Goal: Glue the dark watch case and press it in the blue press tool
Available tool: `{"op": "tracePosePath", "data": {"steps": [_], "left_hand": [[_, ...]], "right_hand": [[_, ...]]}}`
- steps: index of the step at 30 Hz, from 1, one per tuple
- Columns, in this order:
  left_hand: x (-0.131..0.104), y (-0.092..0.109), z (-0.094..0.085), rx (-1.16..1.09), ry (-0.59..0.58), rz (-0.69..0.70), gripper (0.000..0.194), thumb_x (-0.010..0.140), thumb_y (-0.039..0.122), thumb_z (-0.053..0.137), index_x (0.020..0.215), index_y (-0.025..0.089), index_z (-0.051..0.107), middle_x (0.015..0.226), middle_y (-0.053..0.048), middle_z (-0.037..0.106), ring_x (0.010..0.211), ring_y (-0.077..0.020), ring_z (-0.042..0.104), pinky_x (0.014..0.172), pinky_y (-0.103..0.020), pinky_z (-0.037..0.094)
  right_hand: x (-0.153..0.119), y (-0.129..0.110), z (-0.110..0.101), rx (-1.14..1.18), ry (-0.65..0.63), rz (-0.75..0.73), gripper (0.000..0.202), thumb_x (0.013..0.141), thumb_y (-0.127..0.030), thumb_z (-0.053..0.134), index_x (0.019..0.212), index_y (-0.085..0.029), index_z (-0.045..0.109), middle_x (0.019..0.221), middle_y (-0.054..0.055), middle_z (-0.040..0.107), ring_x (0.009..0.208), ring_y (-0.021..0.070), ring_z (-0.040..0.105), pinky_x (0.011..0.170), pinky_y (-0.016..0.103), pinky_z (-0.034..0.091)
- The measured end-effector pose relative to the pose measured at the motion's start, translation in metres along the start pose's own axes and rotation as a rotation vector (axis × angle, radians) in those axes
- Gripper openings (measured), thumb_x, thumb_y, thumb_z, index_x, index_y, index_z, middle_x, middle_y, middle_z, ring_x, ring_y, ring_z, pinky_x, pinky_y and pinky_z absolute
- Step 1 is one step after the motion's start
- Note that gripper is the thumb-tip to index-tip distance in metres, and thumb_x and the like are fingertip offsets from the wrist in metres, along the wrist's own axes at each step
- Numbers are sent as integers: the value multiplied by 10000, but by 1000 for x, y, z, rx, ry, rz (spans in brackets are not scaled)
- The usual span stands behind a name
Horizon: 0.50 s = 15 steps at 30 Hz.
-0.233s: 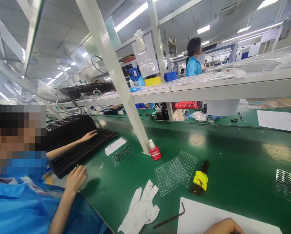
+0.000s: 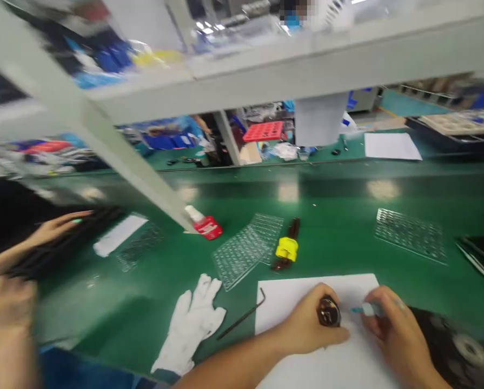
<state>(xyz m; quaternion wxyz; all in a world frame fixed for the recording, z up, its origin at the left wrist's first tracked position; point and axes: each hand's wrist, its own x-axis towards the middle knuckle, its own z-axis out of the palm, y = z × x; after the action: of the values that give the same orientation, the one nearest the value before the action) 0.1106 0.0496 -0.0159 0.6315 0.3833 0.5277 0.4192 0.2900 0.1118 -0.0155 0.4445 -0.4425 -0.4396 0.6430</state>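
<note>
Over the white paper (image 2: 306, 362), my left hand (image 2: 302, 324) is closed around a small round part (image 2: 328, 312), dark and glossy, with its face turned up. Just to the right, my right hand (image 2: 402, 332) pinches a slim applicator (image 2: 367, 309) with a whitish body and a teal tip. That tip points at the round part but stays a short gap away from it. Most of the applicator is hidden by my fingers. Left of the paper lie a black hex key (image 2: 242, 319) and a white glove (image 2: 192, 323).
Beyond the paper are a yellow-and-dark tool (image 2: 287, 248), clear blister trays (image 2: 239, 256), another clear tray (image 2: 410, 235) and a red bottle (image 2: 209, 227) by the slanted post (image 2: 115, 148). A dark item (image 2: 455, 346) lies at lower right. A co-worker's hands (image 2: 8, 302) are at left.
The view has swung down and to the right. Both my hands now show, with the round part and the applicator; before, only part of one hand was at the bottom edge.
</note>
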Motion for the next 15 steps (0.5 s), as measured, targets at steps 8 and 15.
{"op": "tracePosePath", "data": {"steps": [8,15], "left_hand": [[-5,19,-10,0,-57,-71,390,741,190,735,1014,228,459,734,106,485,475,-42,413,410,-156,326],[-3,19,-10,27,-64,-50,369,780,199,753,1007,227,463,778,87,483,517,-47,416,467,-178,325]], "right_hand": [[3,-3,13,-23,107,66,651,759,-831,784,663,-212,603,513,-45,407,426,130,396,413,242,308],[1,3,9,-25,73,44,560,847,-728,768,692,-208,631,511,-40,462,453,125,414,448,237,316]]}}
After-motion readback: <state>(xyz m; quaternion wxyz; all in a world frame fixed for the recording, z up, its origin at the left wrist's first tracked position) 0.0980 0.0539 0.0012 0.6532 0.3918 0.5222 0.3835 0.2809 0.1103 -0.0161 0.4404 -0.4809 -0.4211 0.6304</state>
